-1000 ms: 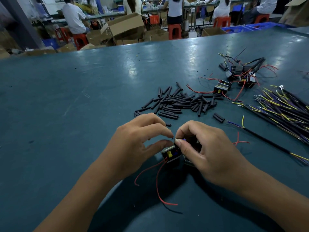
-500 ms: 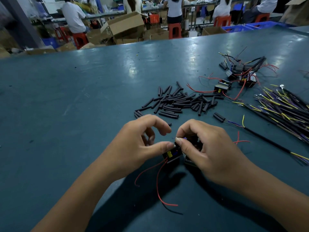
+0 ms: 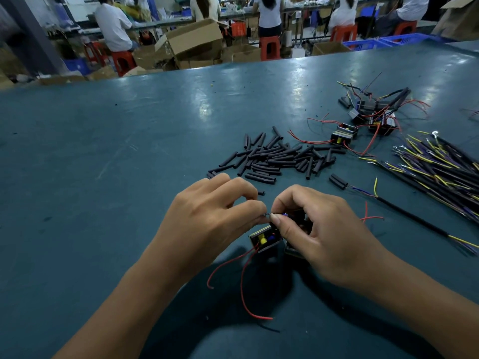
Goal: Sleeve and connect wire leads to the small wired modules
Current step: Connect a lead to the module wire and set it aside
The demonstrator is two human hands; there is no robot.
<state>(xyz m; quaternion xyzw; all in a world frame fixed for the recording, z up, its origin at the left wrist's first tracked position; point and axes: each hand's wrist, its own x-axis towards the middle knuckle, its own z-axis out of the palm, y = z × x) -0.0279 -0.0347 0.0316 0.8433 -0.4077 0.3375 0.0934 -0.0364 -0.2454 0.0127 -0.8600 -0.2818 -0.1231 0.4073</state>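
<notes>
A small black wired module (image 3: 265, 239) with yellow and blue parts and two red leads (image 3: 243, 286) sits on the green table (image 3: 103, 203) between my hands. My left hand (image 3: 210, 224) pinches a thin wire end at its fingertips, just above the module. My right hand (image 3: 318, 234) pinches the same spot from the right, thumb on the module's top, and covers a second dark module (image 3: 291, 251). A pile of black sleeve tubes (image 3: 280, 158) lies just beyond my hands.
A bundle of black, yellow and purple wire leads (image 3: 440, 172) lies at the right, one lead (image 3: 404, 213) running toward my right hand. More wired modules (image 3: 373, 117) lie at the far right. People sit at benches among cardboard boxes (image 3: 191, 40) beyond the table.
My left hand's fingers opened briefly and have closed again on the wire end at the module. Both hands stay over the module in nearly the same place.
</notes>
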